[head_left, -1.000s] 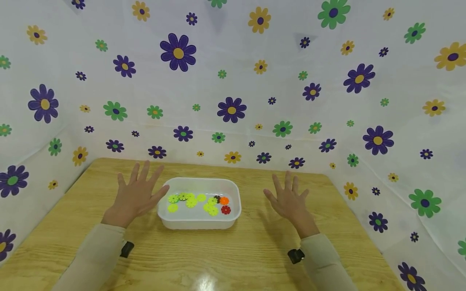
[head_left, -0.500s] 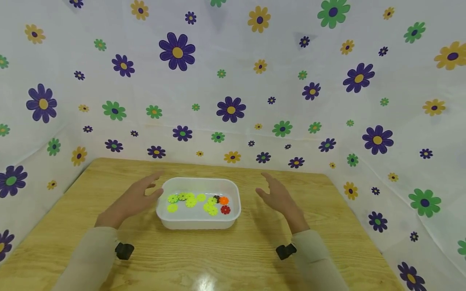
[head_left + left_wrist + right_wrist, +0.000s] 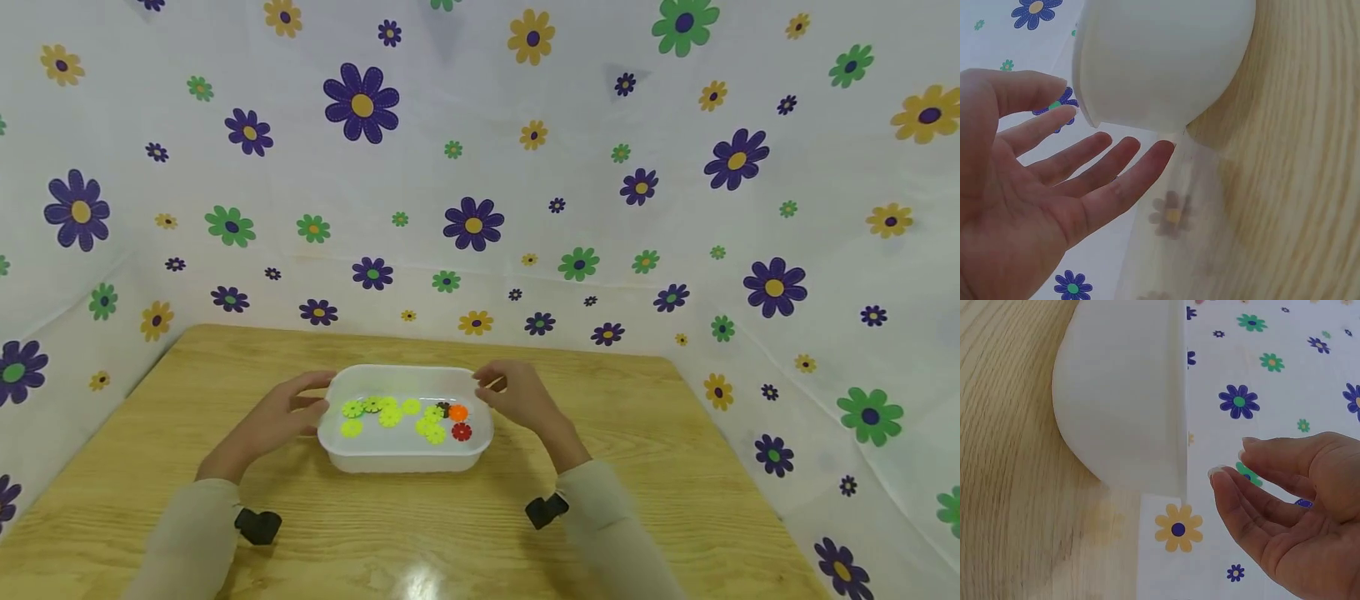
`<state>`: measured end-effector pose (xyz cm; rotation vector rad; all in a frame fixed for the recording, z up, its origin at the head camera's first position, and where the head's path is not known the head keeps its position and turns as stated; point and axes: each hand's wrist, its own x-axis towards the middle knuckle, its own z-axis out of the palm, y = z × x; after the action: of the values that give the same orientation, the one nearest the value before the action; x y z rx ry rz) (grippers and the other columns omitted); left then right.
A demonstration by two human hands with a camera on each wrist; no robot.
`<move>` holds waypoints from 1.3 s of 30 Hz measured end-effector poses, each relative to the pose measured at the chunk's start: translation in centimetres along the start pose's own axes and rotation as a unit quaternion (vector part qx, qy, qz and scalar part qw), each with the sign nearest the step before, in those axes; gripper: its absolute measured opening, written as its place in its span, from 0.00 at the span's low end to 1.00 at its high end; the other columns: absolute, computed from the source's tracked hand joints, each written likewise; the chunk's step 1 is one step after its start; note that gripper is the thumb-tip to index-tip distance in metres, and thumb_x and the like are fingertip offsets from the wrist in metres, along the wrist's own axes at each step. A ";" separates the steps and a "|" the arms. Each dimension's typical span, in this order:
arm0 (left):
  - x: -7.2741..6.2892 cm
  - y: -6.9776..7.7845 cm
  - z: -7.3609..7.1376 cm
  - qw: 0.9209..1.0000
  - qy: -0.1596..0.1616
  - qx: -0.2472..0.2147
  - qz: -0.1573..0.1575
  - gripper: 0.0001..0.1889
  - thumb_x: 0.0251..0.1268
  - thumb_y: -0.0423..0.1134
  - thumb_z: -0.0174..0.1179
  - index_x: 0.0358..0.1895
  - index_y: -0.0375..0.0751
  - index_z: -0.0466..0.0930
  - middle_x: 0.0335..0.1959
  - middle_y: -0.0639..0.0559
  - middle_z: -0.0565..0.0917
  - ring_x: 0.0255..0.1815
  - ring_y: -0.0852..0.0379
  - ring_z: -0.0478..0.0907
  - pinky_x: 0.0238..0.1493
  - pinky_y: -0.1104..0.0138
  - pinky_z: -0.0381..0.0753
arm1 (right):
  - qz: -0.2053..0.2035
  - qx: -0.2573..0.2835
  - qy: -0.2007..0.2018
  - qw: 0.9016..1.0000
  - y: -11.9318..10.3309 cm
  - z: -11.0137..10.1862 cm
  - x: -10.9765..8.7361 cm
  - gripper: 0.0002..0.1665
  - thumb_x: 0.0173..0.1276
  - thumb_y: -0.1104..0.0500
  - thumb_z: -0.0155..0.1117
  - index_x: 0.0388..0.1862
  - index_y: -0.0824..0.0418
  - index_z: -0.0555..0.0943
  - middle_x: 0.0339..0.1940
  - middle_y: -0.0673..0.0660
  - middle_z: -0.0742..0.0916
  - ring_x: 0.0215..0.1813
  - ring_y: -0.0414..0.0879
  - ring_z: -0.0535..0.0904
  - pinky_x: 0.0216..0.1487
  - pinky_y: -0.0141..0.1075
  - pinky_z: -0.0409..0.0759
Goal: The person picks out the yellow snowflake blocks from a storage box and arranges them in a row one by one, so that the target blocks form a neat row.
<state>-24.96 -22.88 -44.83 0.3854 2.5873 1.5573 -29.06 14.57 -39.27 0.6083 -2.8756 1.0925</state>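
A white plastic tub stands on the table with several small notched discs lying in it. Most are yellow-green discs; at the right end are an orange disc, a red disc and a dark disc partly covered by others. My left hand is at the tub's left end, fingers spread and holding nothing. In the left wrist view its fingertips are close by the tub wall. My right hand has its fingertips at the right rim, loosely bent; the right wrist view shows a gap between thumb and fingers.
A wooden table carries the tub. White cloth printed with purple, green and yellow flowers hangs behind the table and along both sides. A dark strap device sits at each wrist.
Both hands were raised with fingers spread on either side of the tub. They have turned inward and come closer to its ends, the right hand moving left to the rim. The tub stays put.
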 end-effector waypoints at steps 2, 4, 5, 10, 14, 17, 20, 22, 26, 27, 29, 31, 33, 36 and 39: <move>-0.1 -0.2 0.0 1.000 0.000 -0.012 0.004 0.30 0.80 0.39 0.53 0.79 0.39 0.59 0.79 0.30 0.62 0.72 0.22 0.68 0.52 0.50 0.90 | -0.008 -0.004 -0.019 1.000 -0.4 0.7 0.3 0.11 0.70 0.63 0.70 0.50 0.62 0.88 0.45 0.59 0.91 0.44 0.49 0.87 0.46 0.38 0.90; -0.1 -0.5 0.0 1.000 -0.001 -0.022 0.003 0.30 0.79 0.38 0.54 0.79 0.38 0.59 0.79 0.29 0.62 0.72 0.22 0.68 0.53 0.49 0.90 | -0.015 -0.007 -0.041 0.999 -0.7 1.5 0.6 0.11 0.70 0.64 0.70 0.49 0.63 0.88 0.45 0.59 0.91 0.44 0.49 0.86 0.47 0.38 0.90; -0.2 -0.6 0.0 1.000 -0.002 -0.025 0.002 0.30 0.79 0.38 0.53 0.79 0.38 0.59 0.79 0.28 0.62 0.72 0.22 0.69 0.53 0.48 0.90 | -0.020 -0.008 -0.052 0.998 -0.8 1.8 0.7 0.11 0.69 0.64 0.70 0.49 0.64 0.87 0.44 0.59 0.91 0.43 0.49 0.86 0.47 0.38 0.90; -0.2 -0.8 0.0 0.999 -0.014 -0.040 -0.008 0.30 0.80 0.38 0.53 0.80 0.37 0.59 0.79 0.28 0.60 0.73 0.22 0.67 0.53 0.50 0.90 | -0.020 -0.013 -0.096 0.995 -1.3 3.4 1.3 0.12 0.69 0.66 0.70 0.50 0.66 0.87 0.44 0.59 0.90 0.44 0.49 0.86 0.49 0.39 0.89; -0.1 -0.8 0.0 0.999 -0.016 -0.051 -0.009 0.29 0.81 0.38 0.52 0.79 0.35 0.59 0.79 0.27 0.60 0.73 0.21 0.66 0.52 0.50 0.90 | -0.016 -0.021 -0.117 0.993 -1.4 4.3 1.9 0.12 0.68 0.66 0.70 0.50 0.65 0.87 0.46 0.59 0.90 0.46 0.49 0.86 0.52 0.41 0.89; -0.1 -0.8 0.1 0.998 -0.013 -0.055 -0.011 0.29 0.81 0.38 0.51 0.79 0.35 0.59 0.79 0.27 0.59 0.74 0.21 0.66 0.52 0.50 0.90 | -0.029 -0.035 -0.128 0.991 -1.4 4.9 2.2 0.10 0.67 0.68 0.70 0.47 0.65 0.87 0.45 0.60 0.91 0.45 0.49 0.86 0.54 0.41 0.88; -0.2 -1.0 0.3 0.998 -0.009 -0.059 -0.011 0.29 0.82 0.38 0.51 0.79 0.34 0.58 0.79 0.26 0.59 0.74 0.21 0.65 0.52 0.50 0.90 | -0.039 -0.048 -0.133 0.989 -1.5 5.2 2.4 0.08 0.66 0.70 0.70 0.44 0.66 0.87 0.44 0.61 0.91 0.45 0.50 0.85 0.54 0.42 0.88; -0.2 -1.1 0.4 0.998 -0.008 -0.060 -0.010 0.29 0.82 0.38 0.51 0.79 0.34 0.58 0.79 0.26 0.59 0.74 0.21 0.66 0.52 0.51 0.90 | -0.044 -0.056 -0.134 0.988 -1.5 5.5 2.5 0.07 0.65 0.71 0.70 0.42 0.67 0.88 0.43 0.62 0.91 0.44 0.50 0.85 0.52 0.41 0.88; -0.2 -1.3 0.6 0.998 -0.008 -0.063 -0.010 0.29 0.81 0.38 0.51 0.79 0.34 0.58 0.80 0.26 0.58 0.74 0.21 0.66 0.51 0.51 0.91 | -0.039 -0.081 -0.141 0.986 -1.4 6.0 2.7 0.08 0.63 0.72 0.71 0.40 0.65 0.88 0.41 0.60 0.91 0.41 0.46 0.81 0.48 0.35 0.85; -0.2 -1.3 0.6 0.998 -0.008 -0.062 -0.011 0.29 0.81 0.38 0.51 0.79 0.35 0.58 0.80 0.27 0.58 0.74 0.21 0.66 0.51 0.51 0.91 | -0.037 -0.086 -0.144 0.985 -1.4 6.2 2.7 0.09 0.62 0.72 0.71 0.40 0.65 0.89 0.40 0.59 0.90 0.40 0.45 0.80 0.47 0.34 0.83; -0.3 -1.2 0.6 0.998 -0.010 -0.062 -0.012 0.29 0.82 0.38 0.51 0.79 0.35 0.58 0.80 0.27 0.58 0.74 0.21 0.66 0.52 0.51 0.90 | -0.035 -0.098 -0.151 0.983 -1.3 6.4 2.9 0.10 0.60 0.72 0.72 0.40 0.63 0.89 0.39 0.57 0.89 0.39 0.43 0.78 0.45 0.32 0.81; -0.3 -1.2 0.6 0.998 -0.011 -0.061 -0.013 0.29 0.82 0.37 0.50 0.80 0.35 0.58 0.80 0.26 0.58 0.74 0.21 0.66 0.52 0.51 0.90 | -0.038 -0.110 -0.155 0.981 -1.3 6.7 3.0 0.11 0.58 0.72 0.73 0.40 0.63 0.89 0.38 0.56 0.89 0.39 0.43 0.77 0.44 0.32 0.79; -0.3 -1.1 0.6 0.998 -0.013 -0.059 -0.012 0.29 0.82 0.38 0.50 0.80 0.35 0.57 0.80 0.26 0.58 0.73 0.21 0.66 0.52 0.51 0.90 | -0.047 -0.122 -0.157 0.979 -1.3 6.9 3.0 0.12 0.56 0.72 0.73 0.39 0.63 0.89 0.37 0.56 0.88 0.38 0.43 0.77 0.43 0.31 0.80; -0.2 -1.0 0.6 0.998 -0.016 -0.056 -0.010 0.29 0.82 0.38 0.50 0.80 0.35 0.57 0.79 0.25 0.58 0.73 0.20 0.66 0.51 0.51 0.91 | -0.056 -0.132 -0.156 0.977 -1.2 7.1 3.0 0.12 0.55 0.72 0.73 0.38 0.63 0.89 0.36 0.56 0.89 0.38 0.43 0.78 0.44 0.31 0.80; -0.2 -1.0 0.6 0.998 -0.018 -0.052 -0.013 0.29 0.82 0.38 0.50 0.80 0.36 0.57 0.79 0.25 0.58 0.73 0.20 0.66 0.51 0.51 0.91 | -0.052 -0.129 -0.155 0.978 -1.2 7.3 2.9 0.10 0.56 0.72 0.74 0.37 0.62 0.89 0.36 0.55 0.89 0.39 0.43 0.78 0.45 0.31 0.80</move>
<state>-24.83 -22.83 -46.02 0.3663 2.4619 1.6528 -30.40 8.09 -43.62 0.9730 -3.1228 0.6455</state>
